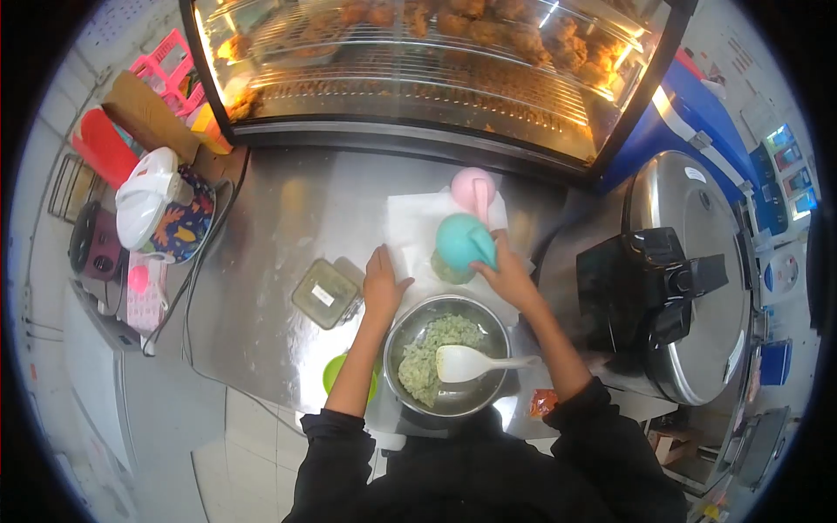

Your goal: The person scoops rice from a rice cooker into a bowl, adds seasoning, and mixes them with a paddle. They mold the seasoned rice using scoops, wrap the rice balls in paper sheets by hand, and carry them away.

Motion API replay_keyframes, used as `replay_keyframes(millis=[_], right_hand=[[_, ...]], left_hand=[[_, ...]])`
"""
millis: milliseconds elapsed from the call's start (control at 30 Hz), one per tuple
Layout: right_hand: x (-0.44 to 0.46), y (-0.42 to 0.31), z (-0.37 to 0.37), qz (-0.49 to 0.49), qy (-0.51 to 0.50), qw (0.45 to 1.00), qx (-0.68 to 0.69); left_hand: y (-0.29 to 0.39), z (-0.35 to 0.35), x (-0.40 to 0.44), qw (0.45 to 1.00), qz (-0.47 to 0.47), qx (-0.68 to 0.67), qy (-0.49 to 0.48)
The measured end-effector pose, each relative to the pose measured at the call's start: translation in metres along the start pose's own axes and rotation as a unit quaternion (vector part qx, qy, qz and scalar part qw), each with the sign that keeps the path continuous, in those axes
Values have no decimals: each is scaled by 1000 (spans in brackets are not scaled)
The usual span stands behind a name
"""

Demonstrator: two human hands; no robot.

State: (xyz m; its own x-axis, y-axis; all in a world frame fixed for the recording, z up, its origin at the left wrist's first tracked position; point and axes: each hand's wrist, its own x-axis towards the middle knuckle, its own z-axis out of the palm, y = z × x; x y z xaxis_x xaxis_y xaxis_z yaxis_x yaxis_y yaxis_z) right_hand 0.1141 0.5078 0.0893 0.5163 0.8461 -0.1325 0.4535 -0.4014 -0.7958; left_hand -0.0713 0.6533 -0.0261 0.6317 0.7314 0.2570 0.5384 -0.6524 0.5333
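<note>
My right hand (506,277) grips the handle of a teal rounded cup (459,241), which is tilted over the white paper (410,228). Just below the cup's rim shows a pale green mound (447,269), partly hidden by it. A similar pink cup (471,185) lies behind on the paper. At the paper's left edge, my left hand (382,281) rests with fingers stretched out and thumb apart, holding nothing. Nearest me stands a steel bowl (397,334) of green-tinted rice (420,364), with a white rice paddle (466,363) lying across it.
A square lidded container (326,294) and a lime green bowl (334,373) are left of my left arm. A large steel cooker (689,344) flanks the right side. The glass display case (410,131) of fried food bounds the back. A patterned pot (187,218) and cables sit left.
</note>
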Motion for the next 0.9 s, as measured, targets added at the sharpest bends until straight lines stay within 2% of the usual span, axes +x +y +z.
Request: replay_keyframes(millis=[33,67,100,167,233,300,333,400,433,500,533,567,600,667,700,767,900], right_hand=[[-10,-14,-9,-3,-3,1000,-2],[-23,-24,-17,-66,-22,997,-43],[-37,-35,-24,-129,-41,987,-83],[-76,-58,-32,-133,-216,952,-174],[-109,-49,-8,-170,-291,892,-301],[-138,-14,27,-191,-233,881,-365],[-144,-24,24,-189,-227,882,-368],[-161,-50,12,-286,21,929,-234],[-171,-52,4,-250,59,946,-195],[-212,-4,6,-98,88,991,-33],[-231,7,6,0,119,993,18],[-242,13,7,96,146,982,68],[-243,12,7,98,145,982,72],[-231,0,0,15,296,955,18],[-222,-10,-9,-54,299,952,-47],[-200,-20,-25,-108,248,955,-119],[-131,-4,-33,-42,101,980,-166]], left_hand=[[11,-13,4,998,-57,-19,-28],[18,-21,8,991,-113,-40,-58],[15,-20,10,991,-114,-42,-56],[0,-9,13,961,-207,-140,-117],[-13,-1,10,960,-198,-159,-118],[-11,0,4,959,-184,-178,-124],[-5,-4,-2,973,-155,-146,-86],[19,-31,-20,990,-94,-107,-19],[36,-50,-35,993,-61,-101,6],[32,-55,-73,987,-71,-128,-67],[35,-56,-87,987,-67,-125,-70],[41,-57,-100,975,-72,-197,-76],[46,-58,-112,957,-78,-269,-83],[47,-58,-125,964,-85,-235,-93],[49,-56,-130,969,-90,-207,-98],[58,-50,-144,971,-74,-203,-100],[83,-54,-166,967,-75,-204,-133]])
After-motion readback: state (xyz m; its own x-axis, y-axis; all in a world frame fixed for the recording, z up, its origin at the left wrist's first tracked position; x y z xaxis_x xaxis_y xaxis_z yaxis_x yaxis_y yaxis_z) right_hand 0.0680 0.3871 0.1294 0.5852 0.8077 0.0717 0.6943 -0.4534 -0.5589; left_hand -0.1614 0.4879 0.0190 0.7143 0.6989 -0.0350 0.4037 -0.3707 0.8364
